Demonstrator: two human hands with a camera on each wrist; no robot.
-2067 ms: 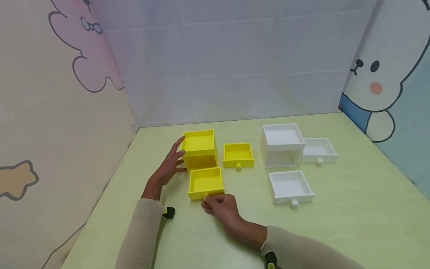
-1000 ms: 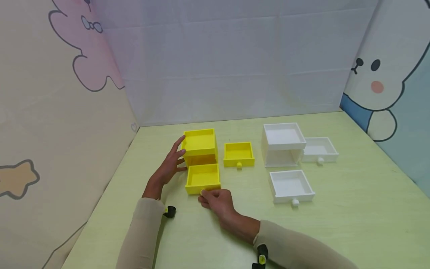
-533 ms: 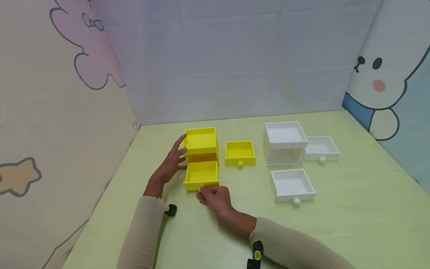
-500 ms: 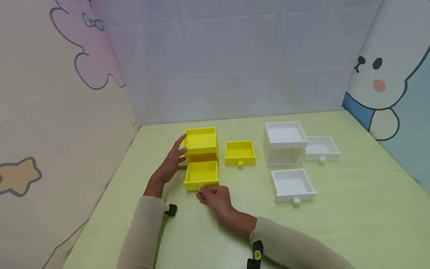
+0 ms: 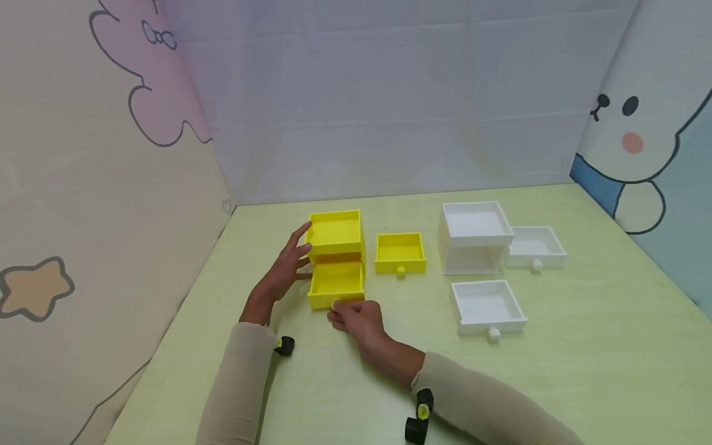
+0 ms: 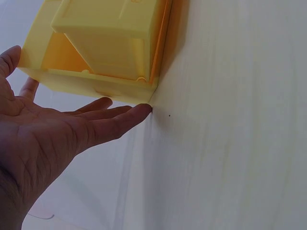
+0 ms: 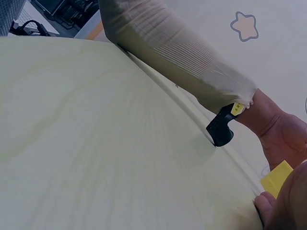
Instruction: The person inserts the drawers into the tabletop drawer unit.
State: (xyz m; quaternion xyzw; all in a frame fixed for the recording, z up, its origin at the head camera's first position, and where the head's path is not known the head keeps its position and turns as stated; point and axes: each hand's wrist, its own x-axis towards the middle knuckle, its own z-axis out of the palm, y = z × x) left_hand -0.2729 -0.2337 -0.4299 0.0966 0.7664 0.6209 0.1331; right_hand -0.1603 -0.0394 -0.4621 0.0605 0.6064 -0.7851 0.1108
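Note:
A small yellow cabinet point(image 5: 335, 232) stands on the table with a yellow drawer point(image 5: 336, 278) partly inside its lower opening. My right hand point(image 5: 361, 322) pinches the round knob on that drawer's front between thumb and fingers. Along the cabinet's left side rests my left hand point(image 5: 282, 272), its fingers spread and fairly straight. In the left wrist view those fingers lie against the cabinet wall point(image 6: 103, 86), and the drawer point(image 6: 108, 52) juts out at an angle. The right wrist view catches only a yellow corner of the drawer point(image 7: 277, 178) beside the right fingers.
A second yellow drawer point(image 5: 400, 248) lies right of the yellow cabinet. Farther right stands a white cabinet point(image 5: 477, 220) with an open front. One white drawer point(image 5: 488, 303) lies before it, another white drawer point(image 5: 536, 241) to its right. Printed cloth walls border the table point(image 5: 606, 321).
My right hand has pushed the yellow drawer away from me, from in front of the cabinet into its opening. My left hand has stayed against the cabinet's side.

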